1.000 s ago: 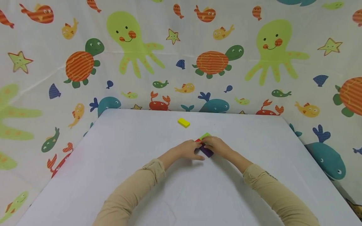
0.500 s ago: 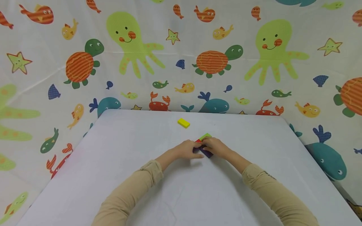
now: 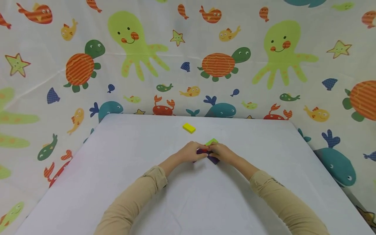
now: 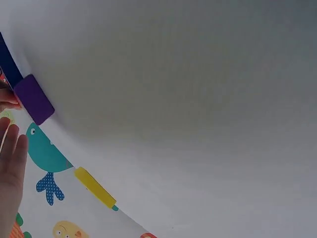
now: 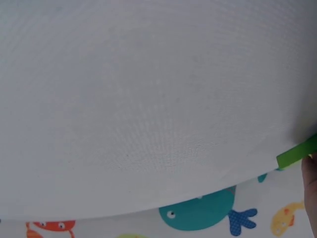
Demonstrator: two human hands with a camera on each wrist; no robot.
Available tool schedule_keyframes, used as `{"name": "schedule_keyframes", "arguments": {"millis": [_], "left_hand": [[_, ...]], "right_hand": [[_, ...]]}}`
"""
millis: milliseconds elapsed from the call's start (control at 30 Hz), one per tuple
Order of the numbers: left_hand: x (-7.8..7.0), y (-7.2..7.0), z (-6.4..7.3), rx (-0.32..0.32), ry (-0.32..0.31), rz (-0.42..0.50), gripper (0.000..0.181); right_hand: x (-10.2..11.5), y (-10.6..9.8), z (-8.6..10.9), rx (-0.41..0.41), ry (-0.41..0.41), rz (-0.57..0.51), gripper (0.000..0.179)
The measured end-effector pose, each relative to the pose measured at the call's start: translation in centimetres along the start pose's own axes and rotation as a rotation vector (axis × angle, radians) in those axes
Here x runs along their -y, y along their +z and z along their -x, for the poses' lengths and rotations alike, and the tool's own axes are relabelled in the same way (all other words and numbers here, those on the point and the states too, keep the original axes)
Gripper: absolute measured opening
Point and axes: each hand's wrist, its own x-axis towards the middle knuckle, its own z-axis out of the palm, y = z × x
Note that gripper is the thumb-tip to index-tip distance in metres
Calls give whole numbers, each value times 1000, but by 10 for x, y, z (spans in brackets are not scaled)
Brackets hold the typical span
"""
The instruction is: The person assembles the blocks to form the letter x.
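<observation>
In the head view, both hands meet over a small cluster of coloured blocks on the white table. My left hand [image 3: 191, 152] has its index finger and thumb on either side of a purple block [image 3: 200, 151]. Just right of it, my right hand [image 3: 222, 152] curls its fingers and thumb over the upper end of a dark blue block [image 3: 214, 160]. Between the fingertips shows a red block [image 3: 204, 149], mostly covered. A green block [image 3: 211, 141] reaches out beyond the right fingers. In the left wrist view the purple block [image 4: 34, 100] adjoins the dark blue block [image 4: 9, 62].
A yellow block [image 3: 189, 128] lies apart, farther back and left of the cluster. The white table [image 3: 141, 140] ends at a cloth backdrop [image 3: 188, 58] printed with sea animals.
My left thumb has drawn up toward the index finger, and the purple block now shows between them. The right hand stays nearly in place. The head view has shifted slightly.
</observation>
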Motion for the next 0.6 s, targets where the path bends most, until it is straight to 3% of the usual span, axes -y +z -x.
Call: {"name": "schedule_keyframes", "arguments": {"millis": [267, 433, 600], "left_hand": [[8, -4, -15, -203, -112, -34, 29], [17, -10, -20, -259, -115, -136, 27], [30, -15, -22, -271, -138, -218, 26]], "right_hand": [[-3, 2, 0, -36, -45, 27, 24], [-2, 1, 0, -37, -46, 47, 23], [-1, 1, 0, -20, -35, 53, 24]]}}
